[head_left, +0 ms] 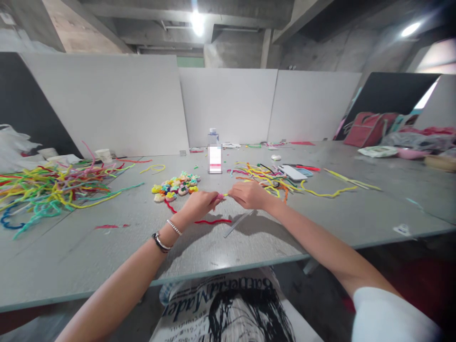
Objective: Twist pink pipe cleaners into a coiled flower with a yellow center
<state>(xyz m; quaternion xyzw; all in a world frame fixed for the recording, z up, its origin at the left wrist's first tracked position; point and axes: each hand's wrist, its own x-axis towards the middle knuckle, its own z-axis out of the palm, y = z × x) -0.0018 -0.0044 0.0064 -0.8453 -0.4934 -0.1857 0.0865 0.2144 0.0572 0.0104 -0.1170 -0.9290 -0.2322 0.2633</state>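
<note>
Both hands met over the middle of the grey worktop [249,247]. The left hand [199,203] and the right hand [249,194] each pinched one end of a short pink pipe cleaner piece [221,195], fingertips closed on it and almost touching. The grip on either side looked tight and small, thumb against forefinger; how much stem lay inside each pinch could not be told at this size. The piece was held just above the surface, not resting on it.

A red pipe cleaner [210,221] lay loose on the surface directly below the hands, with a thin grey strip [237,224] beside it. Just beyond the left hand sat a cluster of finished small flowers [176,186], multicoloured, touching one another. A large heap of loose pipe cleaners [50,190] lay well to the left, a smaller tangle [267,178] just behind the right hand. A bottle [214,152] stood upright farther back.

Judgement on the twist in hand: it would go best with the pinches kept close together, so the wire bends where wanted and does not kink further along. One hand should anchor while the other rolls. Keeping the work clear of the red stem below would avoid snagging its fuzz.
</note>
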